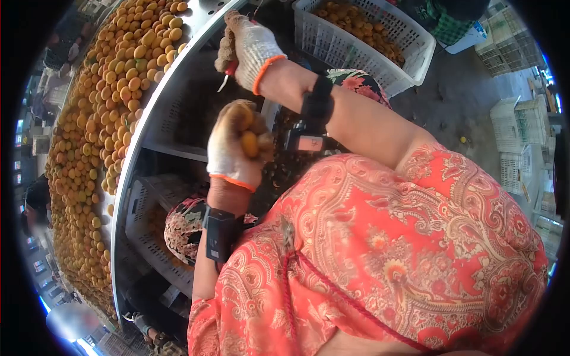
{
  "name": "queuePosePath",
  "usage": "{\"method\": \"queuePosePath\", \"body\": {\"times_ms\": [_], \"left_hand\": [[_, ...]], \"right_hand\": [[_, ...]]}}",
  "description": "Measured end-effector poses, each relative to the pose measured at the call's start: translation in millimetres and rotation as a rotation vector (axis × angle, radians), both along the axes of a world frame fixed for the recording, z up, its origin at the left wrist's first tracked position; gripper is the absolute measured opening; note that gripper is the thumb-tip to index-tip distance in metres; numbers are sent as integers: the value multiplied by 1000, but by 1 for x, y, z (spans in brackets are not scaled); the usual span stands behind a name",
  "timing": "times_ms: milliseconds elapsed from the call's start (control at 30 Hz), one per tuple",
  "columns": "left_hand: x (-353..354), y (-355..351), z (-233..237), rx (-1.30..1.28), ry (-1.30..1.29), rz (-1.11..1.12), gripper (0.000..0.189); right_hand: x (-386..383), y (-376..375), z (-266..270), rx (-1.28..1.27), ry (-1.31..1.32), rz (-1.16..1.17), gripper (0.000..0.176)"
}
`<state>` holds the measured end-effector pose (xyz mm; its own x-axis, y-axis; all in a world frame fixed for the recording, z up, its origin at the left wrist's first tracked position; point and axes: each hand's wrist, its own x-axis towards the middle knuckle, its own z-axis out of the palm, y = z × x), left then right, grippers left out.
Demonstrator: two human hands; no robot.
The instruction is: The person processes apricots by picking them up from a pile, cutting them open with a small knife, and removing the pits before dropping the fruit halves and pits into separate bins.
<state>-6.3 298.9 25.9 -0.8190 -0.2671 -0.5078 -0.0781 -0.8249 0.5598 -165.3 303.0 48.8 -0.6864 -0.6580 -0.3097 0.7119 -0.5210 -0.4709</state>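
Note:
My left hand (237, 145), in a white knitted glove with stained fingers and an orange cuff, is closed around orange-yellow apricots (250, 143). Above it in the view, my right hand (252, 50) wears a matching glove. Its fingers are wrapped around a small knife with a red handle (231, 69); a short thin blade pokes out below the fist. The two hands are apart, beside the metal-edged table (155, 101). A great heap of whole apricots (127, 77) lies on that table.
A white plastic crate (356, 48) at the top holds orange-brown fruit pieces. Under the table edge is another crate (138, 204) with fruit. Stacked crates (516, 127) stand at the right. Other people are partly visible at the left edge and top right.

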Motion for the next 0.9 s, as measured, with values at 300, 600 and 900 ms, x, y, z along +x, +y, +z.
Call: {"method": "queuePosePath", "body": {"times_ms": [300, 600, 900], "left_hand": [[21, -30, 14, 65, -21, 148, 50], [84, -55, 36, -205, 9, 282, 39], [291, -163, 16, -1069, -606, 732, 27]], "right_hand": [[19, 25, -11, 400, 711, 429, 25], [61, 58, 9, 417, 1469, 352, 28], [46, 79, -15, 600, 1349, 423, 26]]}}
